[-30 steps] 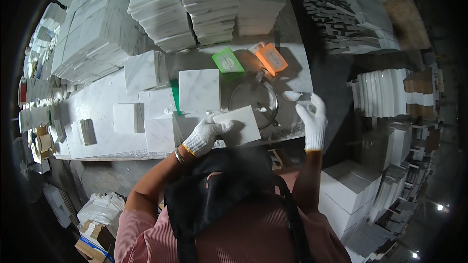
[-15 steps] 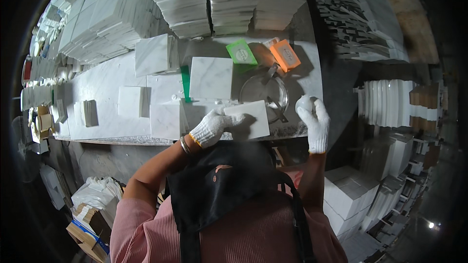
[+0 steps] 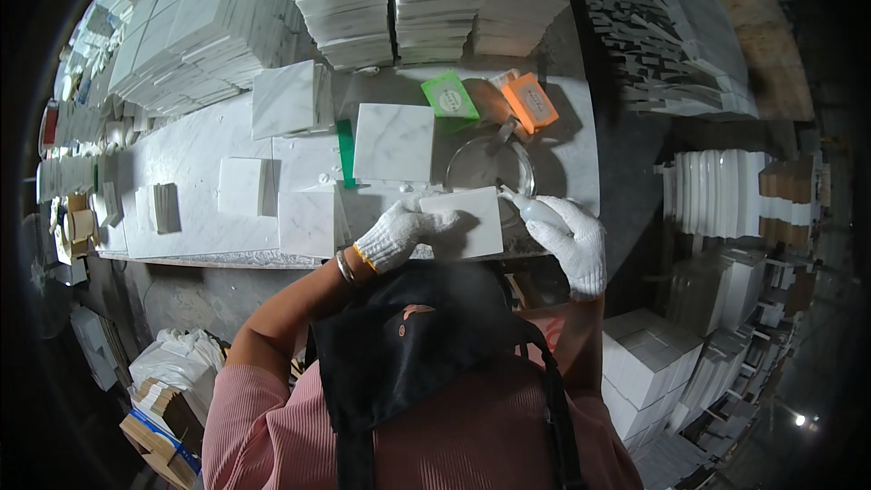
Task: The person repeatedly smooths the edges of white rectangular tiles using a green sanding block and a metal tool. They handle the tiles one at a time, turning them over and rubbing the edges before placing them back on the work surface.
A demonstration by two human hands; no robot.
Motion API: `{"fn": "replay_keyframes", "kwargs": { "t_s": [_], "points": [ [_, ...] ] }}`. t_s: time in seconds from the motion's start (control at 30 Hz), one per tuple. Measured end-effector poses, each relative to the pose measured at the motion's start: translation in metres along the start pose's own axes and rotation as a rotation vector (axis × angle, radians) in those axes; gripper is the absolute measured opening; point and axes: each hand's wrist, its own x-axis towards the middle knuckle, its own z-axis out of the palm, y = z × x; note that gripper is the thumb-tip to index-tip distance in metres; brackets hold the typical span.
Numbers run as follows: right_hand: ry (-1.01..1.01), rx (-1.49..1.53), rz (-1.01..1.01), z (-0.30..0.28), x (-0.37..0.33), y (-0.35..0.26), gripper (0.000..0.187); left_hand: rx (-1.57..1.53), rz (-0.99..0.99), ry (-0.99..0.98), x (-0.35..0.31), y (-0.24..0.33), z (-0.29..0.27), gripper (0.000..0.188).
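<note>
My left hand (image 3: 399, 234), in a white knitted glove, grips a square white marble tile (image 3: 478, 225) by its left side, just over the table's front edge. In my gloved right hand (image 3: 579, 249) is a small pale squeeze bottle (image 3: 537, 212), its thin nozzle pointing left at the tile's upper right corner. Whether the nozzle touches the tile I cannot tell. Behind the bottle stands a round clear dish (image 3: 454, 168) with a metal strip across its rim. More white tiles (image 3: 395, 141) lie in a low pile beyond my left hand.
An orange box (image 3: 531, 102) and a green box (image 3: 448, 98) lie behind the dish. A green strip (image 3: 346, 152) rests beside the pile. Tall stacks of tiles (image 3: 336, 9) line the table's back. Smaller tile groups (image 3: 242, 187) stand to the left, and white blocks (image 3: 649, 345) at lower right.
My right hand has moved left and slightly down, turning the bottle so its nozzle comes to the tile's corner. My left hand and the tile have hardly moved.
</note>
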Motion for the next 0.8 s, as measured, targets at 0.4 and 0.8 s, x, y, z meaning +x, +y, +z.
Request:
{"fn": "replay_keyframes", "kwargs": {
  "t_s": [0.4, 0.8],
  "points": [
    [0.023, -0.051, -0.015, 0.0038, 0.001, 0.0065, 0.034, 0.01, 0.02, 0.003, -0.0018, 0.0032, 0.0035, 0.029],
    [0.006, -0.014, -0.001, 0.0036, 0.0028, 0.001, 0.032, -0.019, 0.017, 0.005, -0.0016, 0.003, 0.0025, 0.028]
  ]
}}
